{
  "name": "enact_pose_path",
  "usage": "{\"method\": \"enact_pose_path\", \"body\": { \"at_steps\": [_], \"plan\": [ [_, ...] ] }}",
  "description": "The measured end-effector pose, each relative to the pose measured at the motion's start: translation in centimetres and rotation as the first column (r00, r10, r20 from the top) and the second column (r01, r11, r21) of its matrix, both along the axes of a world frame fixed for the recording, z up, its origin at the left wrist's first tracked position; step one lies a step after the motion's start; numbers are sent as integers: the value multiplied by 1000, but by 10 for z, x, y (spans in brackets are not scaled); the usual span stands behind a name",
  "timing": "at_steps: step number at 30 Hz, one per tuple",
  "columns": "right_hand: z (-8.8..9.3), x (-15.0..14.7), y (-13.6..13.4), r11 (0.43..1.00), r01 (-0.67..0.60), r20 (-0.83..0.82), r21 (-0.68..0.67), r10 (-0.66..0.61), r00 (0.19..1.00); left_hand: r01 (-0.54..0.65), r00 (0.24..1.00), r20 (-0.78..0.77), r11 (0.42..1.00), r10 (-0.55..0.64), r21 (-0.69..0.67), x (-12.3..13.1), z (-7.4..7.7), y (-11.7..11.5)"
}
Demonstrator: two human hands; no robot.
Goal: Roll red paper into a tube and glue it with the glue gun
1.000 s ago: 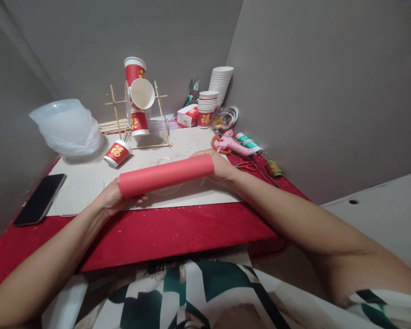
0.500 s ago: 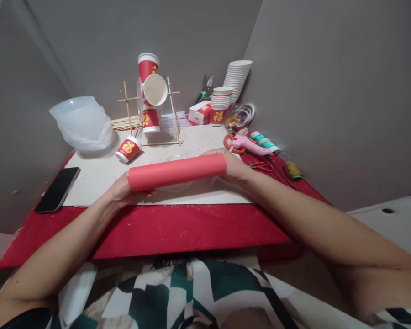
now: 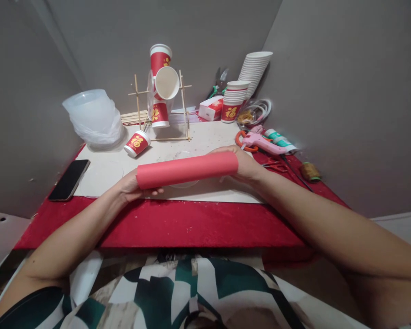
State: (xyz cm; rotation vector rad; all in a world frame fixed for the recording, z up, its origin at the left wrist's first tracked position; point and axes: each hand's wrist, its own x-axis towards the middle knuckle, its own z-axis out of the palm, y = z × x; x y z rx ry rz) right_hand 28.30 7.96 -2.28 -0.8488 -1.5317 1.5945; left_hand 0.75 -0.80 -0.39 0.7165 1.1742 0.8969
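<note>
A sheet of red paper (image 3: 187, 170), curved over like a roll, stretches between my two hands above the front of the white board (image 3: 104, 192). My left hand (image 3: 130, 186) grips its left end, with some fingertips showing beneath the lower edge. At the other end my right hand (image 3: 245, 163) holds the paper, its fingers partly hidden behind. Under the paper, a clear round disc (image 3: 183, 183) lies on the board. Behind stands a wooden-stick frame (image 3: 186, 107) carrying several red-and-white paper cups (image 3: 160, 59). One small paper cup (image 3: 137, 143) lies tilted at its left foot.
On the left are a phone (image 3: 69, 179) and a bagged translucent container (image 3: 94, 119). Stacked paper cups (image 3: 231, 112), pruning shears (image 3: 221, 80) and a small red-white box (image 3: 211, 108) stand at the back right. A pink glue gun (image 3: 263, 143), red-handled tool (image 3: 276, 166) and thread spool (image 3: 310, 172) lie right.
The whole view has shifted, so the scene sits farther right and slightly higher. Both hands still hold the red paper in nearly the same pose.
</note>
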Motion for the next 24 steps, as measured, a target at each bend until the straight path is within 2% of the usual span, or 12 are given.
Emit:
{"method": "enact_pose_path", "body": {
  "at_steps": [4, 12, 18, 24],
  "plan": [
    [1, 1, 0, 999, 27, 6, 44, -27, 1000, 117, 992, -35, 993, -118, -30, -5, -5, 3],
    [-9, 5, 5, 995, 38, 28, 90, -40, 999, 108, 992, -66, 993, -105, 41, -7, -9, 5],
    [-10, 3, 8, 990, 120, 19, 72, -122, 992, 108, 992, -68, 992, -103, 71, -8, -8, 4],
    [-9, 2, 5, 996, 82, 8, 36, -82, 997, 120, 991, -64, 991, -116, 53, -7, -9, 5]
  ]
}}
